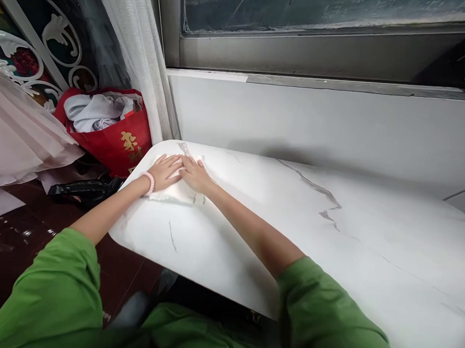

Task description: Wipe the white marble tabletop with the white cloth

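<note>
A white cloth [174, 192] lies flat near the left end of the white, grey-veined table [231, 247]. Resting on it with fingers stretched out is my left hand [163, 173], a pink beaded bracelet [149, 183] round its wrist. Beside it, my right hand [195, 174] also lies flat with its fingers extended, and the fingertips of both hands meet. Part of the cloth is hidden under the hands, and its white blends with the tabletop.
A red bag [112, 140] with pale fabric inside stands past the table's left end, near a white curtain [136, 42] and a black plastic bag [84, 191]. Pink fabric [18, 129] hangs at far left. Behind the table is a white wall [299, 115] under a metal window frame [295, 57].
</note>
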### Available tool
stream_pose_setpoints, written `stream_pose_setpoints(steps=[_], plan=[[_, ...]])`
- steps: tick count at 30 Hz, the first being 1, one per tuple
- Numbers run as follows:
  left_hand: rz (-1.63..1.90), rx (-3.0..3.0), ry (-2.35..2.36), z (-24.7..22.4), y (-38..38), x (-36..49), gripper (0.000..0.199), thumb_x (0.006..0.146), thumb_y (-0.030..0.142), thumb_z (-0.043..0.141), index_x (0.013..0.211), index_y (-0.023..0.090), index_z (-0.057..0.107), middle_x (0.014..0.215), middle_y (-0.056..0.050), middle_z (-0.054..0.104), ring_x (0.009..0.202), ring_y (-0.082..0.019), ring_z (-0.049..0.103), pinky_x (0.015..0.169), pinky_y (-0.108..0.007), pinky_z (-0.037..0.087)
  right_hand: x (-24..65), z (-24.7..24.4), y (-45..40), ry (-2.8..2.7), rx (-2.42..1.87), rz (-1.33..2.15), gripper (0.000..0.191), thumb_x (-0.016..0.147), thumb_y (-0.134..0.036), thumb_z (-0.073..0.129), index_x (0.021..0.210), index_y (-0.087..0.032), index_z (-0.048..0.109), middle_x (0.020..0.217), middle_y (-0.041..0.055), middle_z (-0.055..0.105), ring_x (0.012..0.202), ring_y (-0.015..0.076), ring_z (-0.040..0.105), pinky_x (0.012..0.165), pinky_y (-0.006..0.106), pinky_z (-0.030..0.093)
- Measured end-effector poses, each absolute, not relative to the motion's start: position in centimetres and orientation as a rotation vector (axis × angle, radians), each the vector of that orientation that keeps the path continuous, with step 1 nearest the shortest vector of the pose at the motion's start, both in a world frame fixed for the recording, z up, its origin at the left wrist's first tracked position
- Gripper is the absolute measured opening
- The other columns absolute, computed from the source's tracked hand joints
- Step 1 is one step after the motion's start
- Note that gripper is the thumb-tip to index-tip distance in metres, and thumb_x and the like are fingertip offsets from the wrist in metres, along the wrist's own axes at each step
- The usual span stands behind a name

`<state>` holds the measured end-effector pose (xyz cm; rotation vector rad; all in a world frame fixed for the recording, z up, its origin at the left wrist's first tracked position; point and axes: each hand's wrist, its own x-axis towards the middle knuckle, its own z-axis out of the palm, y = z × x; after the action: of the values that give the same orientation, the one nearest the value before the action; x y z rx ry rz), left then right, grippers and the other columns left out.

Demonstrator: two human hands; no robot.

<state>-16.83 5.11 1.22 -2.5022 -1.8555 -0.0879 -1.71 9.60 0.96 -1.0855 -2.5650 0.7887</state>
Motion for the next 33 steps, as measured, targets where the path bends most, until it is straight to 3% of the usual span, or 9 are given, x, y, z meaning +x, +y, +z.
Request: stream_pose_setpoints(steps=[8, 16, 23, 33], plan=[[-0.101, -2.644, -1.67, 1.3, 14.4, -21.4, 0.052, 0.092, 0.035, 0.037, 0.14, 0.014, 0.04, 0.15, -0.014, 0.034, 0.138, -0.024, 0.031, 0.114, -0.048, 0.016, -6.6, -0.3, 15.2, -2.283, -1.328, 0.56, 0.057, 0.092, -0.021, 0.022, 0.145, -0.003, 0.029, 0.152, 0.0109, 0.032, 0.143, 0.0186, 0.02, 0.118, 0.04, 0.006], [-0.086, -2.613, -1.686, 1.0, 16.8, -23.1, 0.051, 0.092, 0.035, 0.038, 0.139, 0.013, 0.042, 0.151, -0.015, 0.033, 0.139, -0.027, 0.029, 0.114, -0.049, 0.018, -8.2, -0.7, 17.6, -2.29, -1.335, 0.5, 0.055, 0.093, -0.02, 0.022, 0.144, -0.003, 0.031, 0.152, 0.0124, 0.032, 0.143, 0.0199, 0.02, 0.118, 0.042, 0.006], [-0.038, -2.561, -1.76, 1.2, 11.3, -22.2, 0.053, 0.093, 0.034, 0.035, 0.141, 0.011, 0.039, 0.151, -0.015, 0.032, 0.14, -0.027, 0.026, 0.114, -0.051, 0.016, -7.3, -0.4, 13.7, -2.375, -1.249, 0.519, 0.054, 0.094, -0.022, 0.025, 0.145, -0.006, 0.031, 0.153, 0.0143, 0.029, 0.144, 0.0212, 0.018, 0.117, 0.042, 0.005], [-0.11, -2.487, -1.758, 1.3, -4.9, -21.1, 0.055, 0.093, 0.037, 0.033, 0.142, 0.011, 0.036, 0.15, -0.018, 0.033, 0.141, -0.027, 0.024, 0.115, -0.051, 0.016, -5.1, 0.8, 0.2, -2.529, -0.959, 0.616, 0.058, 0.094, -0.025, 0.03, 0.145, 0.001, 0.028, 0.152, 0.0224, 0.025, 0.144, 0.0295, 0.014, 0.117, 0.049, 0.003]])
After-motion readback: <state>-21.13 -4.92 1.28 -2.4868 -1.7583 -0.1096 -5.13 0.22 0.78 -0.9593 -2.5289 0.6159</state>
